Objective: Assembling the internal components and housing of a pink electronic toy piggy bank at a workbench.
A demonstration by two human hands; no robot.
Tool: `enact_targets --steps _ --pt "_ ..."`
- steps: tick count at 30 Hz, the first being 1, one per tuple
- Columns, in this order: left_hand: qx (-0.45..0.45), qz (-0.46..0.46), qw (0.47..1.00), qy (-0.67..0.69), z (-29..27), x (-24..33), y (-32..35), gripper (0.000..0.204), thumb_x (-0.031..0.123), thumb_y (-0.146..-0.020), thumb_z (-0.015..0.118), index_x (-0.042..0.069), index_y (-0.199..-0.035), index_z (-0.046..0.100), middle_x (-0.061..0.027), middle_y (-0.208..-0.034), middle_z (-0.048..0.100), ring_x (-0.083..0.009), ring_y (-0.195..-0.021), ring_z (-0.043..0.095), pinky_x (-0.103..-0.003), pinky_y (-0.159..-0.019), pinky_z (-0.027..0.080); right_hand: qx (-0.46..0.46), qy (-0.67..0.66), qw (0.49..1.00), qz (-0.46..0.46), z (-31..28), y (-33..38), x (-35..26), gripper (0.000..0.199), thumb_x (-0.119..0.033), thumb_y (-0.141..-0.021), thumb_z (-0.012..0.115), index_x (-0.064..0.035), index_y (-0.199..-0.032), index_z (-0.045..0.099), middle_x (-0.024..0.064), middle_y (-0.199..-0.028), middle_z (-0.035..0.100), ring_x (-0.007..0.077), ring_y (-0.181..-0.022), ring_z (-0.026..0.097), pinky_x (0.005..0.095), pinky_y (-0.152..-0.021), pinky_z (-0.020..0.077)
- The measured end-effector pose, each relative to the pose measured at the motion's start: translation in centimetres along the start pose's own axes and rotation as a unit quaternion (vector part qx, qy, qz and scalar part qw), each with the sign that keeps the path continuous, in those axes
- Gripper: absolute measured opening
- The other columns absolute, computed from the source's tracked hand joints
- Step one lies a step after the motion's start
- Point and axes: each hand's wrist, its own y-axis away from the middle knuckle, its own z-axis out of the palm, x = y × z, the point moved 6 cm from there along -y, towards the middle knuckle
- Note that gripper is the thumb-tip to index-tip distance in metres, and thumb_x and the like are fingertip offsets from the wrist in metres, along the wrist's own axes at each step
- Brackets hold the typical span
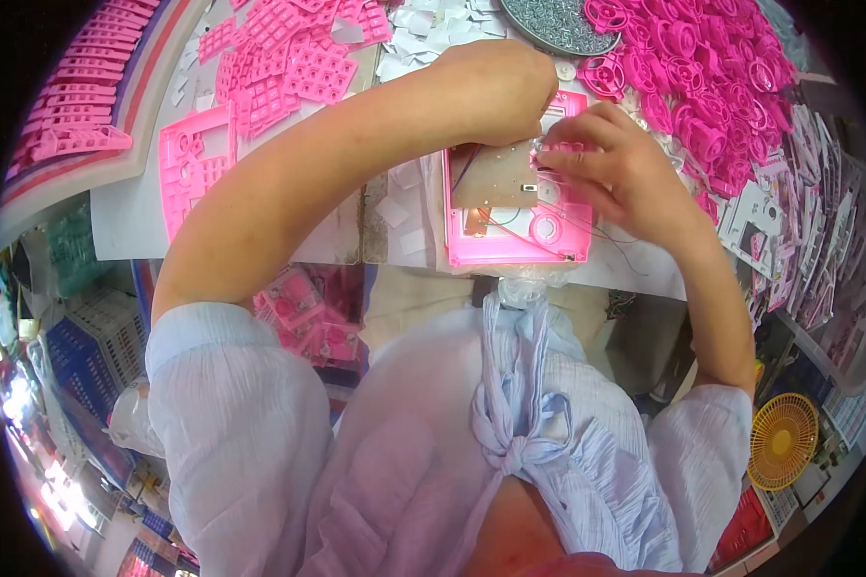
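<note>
In front of me lies a pink plastic casing (510, 252), its open side facing up. Across its upper part sits a brown circuit board (496, 178) with a small switch on it, and thin wires run below it. My left hand (505, 91) is curled closed over the casing's top edge; its fingertips are hidden. From the right, my right hand (635, 173) reaches in with bent fingers, the tips pinched together at the board's right edge. What they pinch is too small to make out.
A round tray of small metal screws (563, 24) stands behind the hands. Pink ring-shaped parts (702, 77) are heaped at the right, beside stacked white panels (808, 221). Pink button sheets (298, 58), white paper pieces (433, 29) and another pink casing (194, 163) lie left.
</note>
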Motion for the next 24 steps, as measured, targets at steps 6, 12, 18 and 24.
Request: enact_targets --steps 6,12,18,24 --pt "-0.019 0.074 0.997 -0.013 -0.1 -0.1 0.2 0.014 0.016 -0.082 0.067 0.003 -0.083 0.071 -0.0164 -0.078 0.07 -0.0339 -0.076 0.068 -0.045 -0.072 0.054 -0.033 0.049 0.998 0.035 0.3 -1.1 -1.4 0.017 -0.01 -0.081 0.072 -0.0049 -0.097 0.075 0.0069 -0.099 0.066 0.0298 -0.094 0.058 0.0411 -0.082 0.0525" --pt "0.021 0.113 0.988 -0.102 1.0 -0.1 0.1 0.016 0.019 -0.087 0.064 0.004 -0.089 0.07 -0.0188 -0.082 0.069 -0.0388 -0.083 0.068 -0.049 -0.075 0.054 0.104 0.036 0.99 0.084 1.1 0.7 -1.4 0.03 -0.009 -0.078 0.072 -0.0044 -0.109 0.069 0.0101 -0.101 0.065 0.0311 -0.096 0.059 0.0409 -0.081 0.0509" --pt "0.064 0.108 0.989 -0.08 1.2 0.1 0.7 0.017 0.018 -0.087 0.065 0.003 -0.092 0.069 -0.0178 -0.086 0.07 -0.0371 -0.084 0.069 -0.047 -0.074 0.054 0.053 0.142 0.977 0.15 2.5 -0.1 -2.9 0.036 -0.01 -0.077 0.071 -0.0042 -0.112 0.067 0.011 -0.108 0.064 0.0316 -0.104 0.058 0.0427 -0.086 0.05" --pt "0.197 0.0 0.957 0.213 -2.7 -3.6 2.8 0.028 0.028 -0.086 0.069 0.004 -0.099 0.074 -0.0138 -0.092 0.073 -0.0301 -0.082 0.07 -0.041 -0.076 0.055 0.024 -0.034 0.997 0.071 0.3 1.5 -0.4 0.031 -0.007 -0.078 0.071 -0.0067 -0.109 0.072 0.0088 -0.116 0.066 0.0312 -0.111 0.059 0.0399 -0.094 0.0521"
